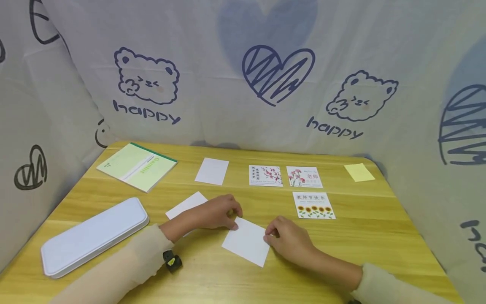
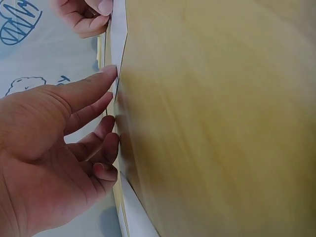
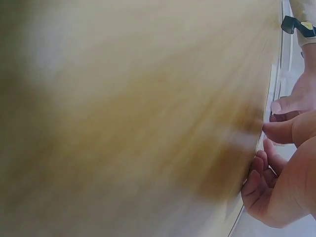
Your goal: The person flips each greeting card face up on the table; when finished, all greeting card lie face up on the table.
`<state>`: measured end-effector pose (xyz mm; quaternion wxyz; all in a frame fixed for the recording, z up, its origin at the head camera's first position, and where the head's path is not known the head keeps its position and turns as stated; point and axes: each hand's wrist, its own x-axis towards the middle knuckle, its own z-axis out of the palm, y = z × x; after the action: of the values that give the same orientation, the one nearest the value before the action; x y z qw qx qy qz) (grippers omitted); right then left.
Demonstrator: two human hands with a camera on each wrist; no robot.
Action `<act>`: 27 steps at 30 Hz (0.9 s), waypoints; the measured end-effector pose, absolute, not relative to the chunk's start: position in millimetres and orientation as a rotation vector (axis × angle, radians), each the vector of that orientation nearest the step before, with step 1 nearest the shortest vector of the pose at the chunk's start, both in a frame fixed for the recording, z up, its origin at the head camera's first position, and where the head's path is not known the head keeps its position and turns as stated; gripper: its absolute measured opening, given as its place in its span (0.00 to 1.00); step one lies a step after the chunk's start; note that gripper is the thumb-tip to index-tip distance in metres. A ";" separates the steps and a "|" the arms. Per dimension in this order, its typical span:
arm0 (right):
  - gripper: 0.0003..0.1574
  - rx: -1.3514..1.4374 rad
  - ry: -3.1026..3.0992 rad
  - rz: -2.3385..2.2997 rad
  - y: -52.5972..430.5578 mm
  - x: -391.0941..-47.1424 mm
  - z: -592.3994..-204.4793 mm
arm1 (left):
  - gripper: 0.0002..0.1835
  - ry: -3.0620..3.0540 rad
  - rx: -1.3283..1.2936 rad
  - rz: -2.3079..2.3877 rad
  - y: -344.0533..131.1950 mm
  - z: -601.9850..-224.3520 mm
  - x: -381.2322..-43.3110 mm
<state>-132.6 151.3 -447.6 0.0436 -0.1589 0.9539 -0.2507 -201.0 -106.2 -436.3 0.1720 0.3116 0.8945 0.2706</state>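
Note:
A plain white square card (image 1: 246, 244) lies turned at an angle near the front middle of the table. My left hand (image 1: 217, 214) pinches its far left corner between thumb and fingers. At the right-hand corner, the thumb and forefinger of my right hand (image 1: 291, 241) grip the edge. From the left wrist, the left hand (image 2: 59, 148) shows its thumb on the card's thin edge, the other fingers loosely bent. The right wrist view has the right hand (image 3: 284, 170) low against the tabletop. Under my left forearm sits a second white card (image 1: 190, 203), partly covered.
Behind lie another white card (image 1: 211, 171) and three printed ones: plum blossom (image 1: 265, 175), pink flowers (image 1: 304, 177), sunflowers (image 1: 314, 205). A yellow sticky note (image 1: 359, 172) is far right. At left are a green notebook (image 1: 136, 166) and a white case (image 1: 95, 236).

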 end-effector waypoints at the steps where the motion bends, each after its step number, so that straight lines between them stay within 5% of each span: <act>1: 0.07 -0.482 2.912 -0.769 151.3 -133.1 -447.5 | 0.12 2.532 0.882 0.775 -105.8 -436.2 -201.3; 8: 0.19 -0.467 2.896 -0.761 150.7 -136.5 -445.4 | 0.11 2.478 0.833 0.815 -105.9 -434.5 -201.2; 27: 0.16 -0.357 2.800 -0.919 149.7 -142.7 -432.2 | 0.07 2.261 0.750 1.118 -116.5 -428.4 -203.7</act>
<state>-142.7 149.7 -432.2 0.0865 -0.1198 0.9397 -0.3086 -203.7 -116.5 -428.4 0.2522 0.2757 0.8314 0.4112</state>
